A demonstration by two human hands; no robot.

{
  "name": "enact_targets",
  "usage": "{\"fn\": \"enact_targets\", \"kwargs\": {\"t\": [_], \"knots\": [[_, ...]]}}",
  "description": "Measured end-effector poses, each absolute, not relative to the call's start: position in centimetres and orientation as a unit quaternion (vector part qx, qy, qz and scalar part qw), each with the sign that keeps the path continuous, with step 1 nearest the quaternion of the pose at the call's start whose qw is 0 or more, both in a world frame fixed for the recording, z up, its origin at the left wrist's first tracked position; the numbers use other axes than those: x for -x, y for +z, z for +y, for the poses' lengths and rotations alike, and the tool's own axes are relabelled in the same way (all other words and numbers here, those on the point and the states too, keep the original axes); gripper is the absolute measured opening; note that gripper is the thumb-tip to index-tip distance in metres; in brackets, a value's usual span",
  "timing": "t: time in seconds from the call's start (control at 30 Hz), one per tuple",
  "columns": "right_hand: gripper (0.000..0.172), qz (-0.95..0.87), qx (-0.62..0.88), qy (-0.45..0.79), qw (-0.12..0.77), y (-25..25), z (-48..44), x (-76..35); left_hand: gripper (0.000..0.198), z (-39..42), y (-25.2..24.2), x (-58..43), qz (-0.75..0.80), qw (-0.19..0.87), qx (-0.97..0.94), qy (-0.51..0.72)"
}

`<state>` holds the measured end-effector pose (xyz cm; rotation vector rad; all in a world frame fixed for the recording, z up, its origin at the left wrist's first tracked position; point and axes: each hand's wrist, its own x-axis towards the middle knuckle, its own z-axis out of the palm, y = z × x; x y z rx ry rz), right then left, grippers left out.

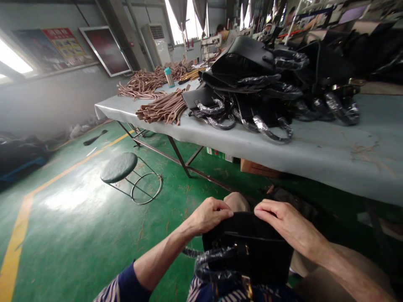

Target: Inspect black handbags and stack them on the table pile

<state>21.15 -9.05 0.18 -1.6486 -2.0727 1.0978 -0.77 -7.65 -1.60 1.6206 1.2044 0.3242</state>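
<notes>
A black handbag (267,256) rests on my lap, its handle (217,264) wrapped in clear plastic and a gold-coloured clasp hanging at the front. My left hand (210,214) grips the bag's far top edge, thumb on the near side. Along the same edge, a short way to the right, my right hand (280,214) pinches it too, thumb and fingers pressed together. The fingertips of both hands are partly hidden behind the edge.
Ahead stands a long table (315,163) with a grey cover. Black bags (242,63) with wrapped handles are heaped on it, beside bundles of brown straps (163,107) and a teal-topped bottle (169,77). A round stool (119,167) stands on the green floor to the left.
</notes>
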Motion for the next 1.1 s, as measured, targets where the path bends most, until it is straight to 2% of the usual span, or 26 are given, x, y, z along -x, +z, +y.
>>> {"fn": "enact_targets", "kwargs": {"t": [0.13, 0.3, 0.4, 0.53, 0.7, 0.93, 1.1], "knots": [[0.031, -0.71, 0.57, 0.386, 0.145, 0.1, -9.0, -21.4, 0.025, -7.5, -1.1, 2.3, 0.46, 0.586, -0.654, 0.133], [0.031, -0.72, 0.572, 0.361, 0.158, -0.1, -8.9, -21.2, 0.041, -6.5, 1.0, 2.8, 0.409, 0.64, -0.647, 0.074], [0.032, -0.737, 0.557, 0.35, 0.157, 0.1, -8.9, -20.8, 0.035, -6.1, 1.5, 1.0, 0.439, 0.607, -0.661, 0.052], [0.031, -0.754, 0.547, 0.33, 0.154, 0.2, -8.9, -20.5, 0.034, -5.9, 0.7, -1.4, 0.497, 0.538, -0.676, 0.08], [0.031, -0.738, 0.555, 0.356, 0.148, 0.1, -8.9, -21.0, 0.024, -6.0, -0.6, 0.0, 0.455, 0.549, -0.696, 0.085], [0.031, -0.743, 0.548, 0.351, 0.157, 0.1, -8.5, -20.7, 0.027, -6.0, 0.3, 3.7, 0.433, 0.536, -0.724, 0.03], [0.032, -0.749, 0.545, 0.343, 0.158, 0.1, -8.2, -20.4, 0.04, -6.5, 2.2, 3.4, 0.396, 0.525, -0.753, -0.021]]}}
